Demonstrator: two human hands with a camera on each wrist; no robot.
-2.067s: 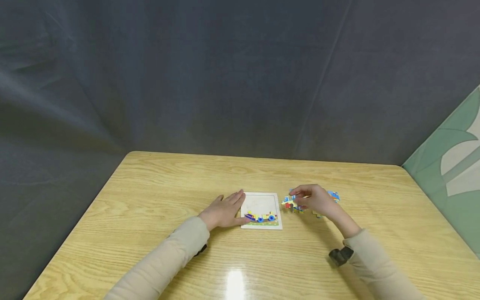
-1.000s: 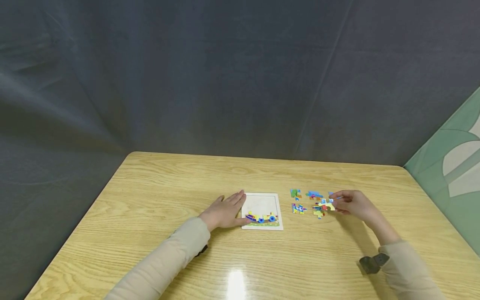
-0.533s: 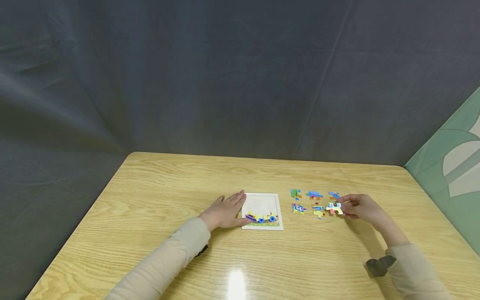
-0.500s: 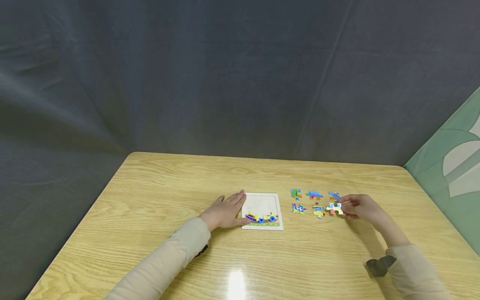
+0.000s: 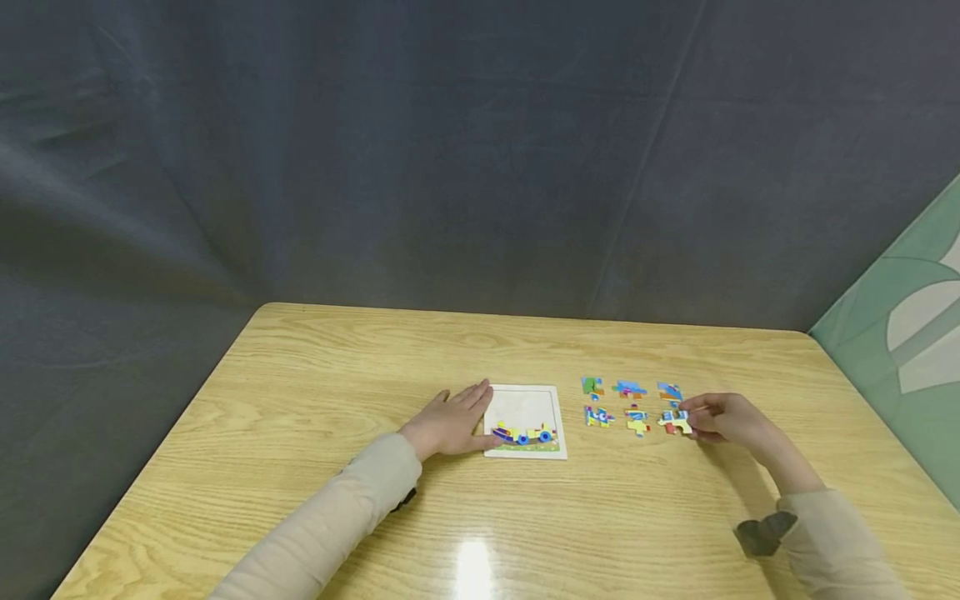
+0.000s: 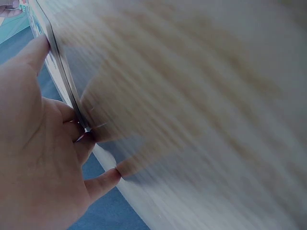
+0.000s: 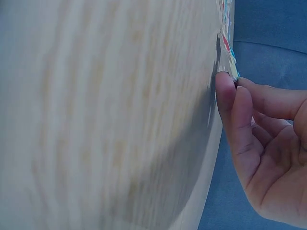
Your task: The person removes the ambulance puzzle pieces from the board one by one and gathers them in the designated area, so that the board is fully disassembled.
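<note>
My left hand [image 5: 450, 423] rests at the left edge of a square white puzzle tray [image 5: 523, 387], fingers spread and straight. Along the bottom of the tray lies a strip of picture with a yellow and blue vehicle. In the right wrist view, my right hand [image 7: 268, 139] pinches the edge of a jigsaw puzzle piece [image 7: 228, 55] between thumb and fingers, and the piece is tilted close to the table. In the head view this puzzle piece [image 5: 676, 422], white, yellow and red, sits at the right end of the front row of loose pieces.
Several loose puzzle pieces lie in two rows right of the tray, among them a green and blue one [image 5: 592, 386], a blue one [image 5: 630, 389] and a yellow one [image 5: 637, 422]. The wooden table [image 5: 360, 358] ends at a dark curtain [image 5: 450, 167].
My right hand has carried the puzzle piece from beside the tray rightward to the end of the front row, lowering it slightly. My left hand has stayed on the tray.
</note>
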